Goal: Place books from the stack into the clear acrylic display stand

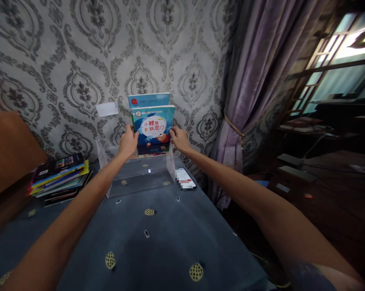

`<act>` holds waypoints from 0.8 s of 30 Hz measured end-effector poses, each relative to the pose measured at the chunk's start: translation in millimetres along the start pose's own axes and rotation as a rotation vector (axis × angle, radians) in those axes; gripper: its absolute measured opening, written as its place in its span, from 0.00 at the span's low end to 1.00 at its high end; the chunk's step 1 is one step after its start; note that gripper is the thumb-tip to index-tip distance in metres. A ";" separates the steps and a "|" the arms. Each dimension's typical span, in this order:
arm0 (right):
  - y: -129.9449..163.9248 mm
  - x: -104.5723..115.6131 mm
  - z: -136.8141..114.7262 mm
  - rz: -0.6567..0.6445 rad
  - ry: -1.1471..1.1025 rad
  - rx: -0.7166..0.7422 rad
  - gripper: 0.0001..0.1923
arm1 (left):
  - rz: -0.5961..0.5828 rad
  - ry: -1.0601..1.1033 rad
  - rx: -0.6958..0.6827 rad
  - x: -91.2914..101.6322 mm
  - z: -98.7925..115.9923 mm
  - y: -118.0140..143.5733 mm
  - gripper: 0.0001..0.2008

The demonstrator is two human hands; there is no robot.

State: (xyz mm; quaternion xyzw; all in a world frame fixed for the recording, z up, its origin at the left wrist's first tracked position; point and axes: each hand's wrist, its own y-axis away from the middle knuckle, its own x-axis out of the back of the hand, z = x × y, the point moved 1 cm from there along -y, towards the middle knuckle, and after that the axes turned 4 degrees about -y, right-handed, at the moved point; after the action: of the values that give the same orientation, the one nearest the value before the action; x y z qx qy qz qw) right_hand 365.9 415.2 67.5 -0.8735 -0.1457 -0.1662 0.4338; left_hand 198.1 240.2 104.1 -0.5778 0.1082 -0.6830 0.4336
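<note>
A blue children's book point(153, 139) with a white oval on its cover stands upright toward the back of the table. My left hand point(128, 142) is closed on its left edge and my right hand point(179, 138) on its right edge. Behind it, a second blue book point(150, 99) shows its upper part. Both are at the rear of a clear plastic rack point(140, 184), whose see-through side panels rise left and right. Whether the held book's bottom edge touches the rack, I cannot tell.
A pile of books point(61, 178) lies on the table's left side. Just right of the rack is a phone point(186, 179). The dark patterned tablecloth point(167, 246) covers the table, which meets the wallpapered wall. A purple curtain point(246, 89) hangs at the right.
</note>
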 end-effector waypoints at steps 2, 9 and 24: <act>0.3 -0.6 0.2 0.001 0.004 -0.003 0.16 | -0.005 -0.004 0.004 0.7 0.6 0.7 0.17; 0.9 -1.7 1.1 -0.001 0.015 -0.001 0.15 | -0.016 -0.011 -0.009 1.6 1.5 1.5 0.18; 0.0 -10.6 11.7 0.010 0.098 0.023 0.13 | -0.025 -0.025 -0.002 -2.3 -1.1 3.9 0.18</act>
State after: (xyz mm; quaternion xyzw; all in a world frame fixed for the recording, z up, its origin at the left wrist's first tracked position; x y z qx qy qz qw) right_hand 358.2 423.4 56.4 -0.8600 -0.1215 -0.2049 0.4513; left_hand 198.9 239.2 99.7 -0.5879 0.0963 -0.6811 0.4257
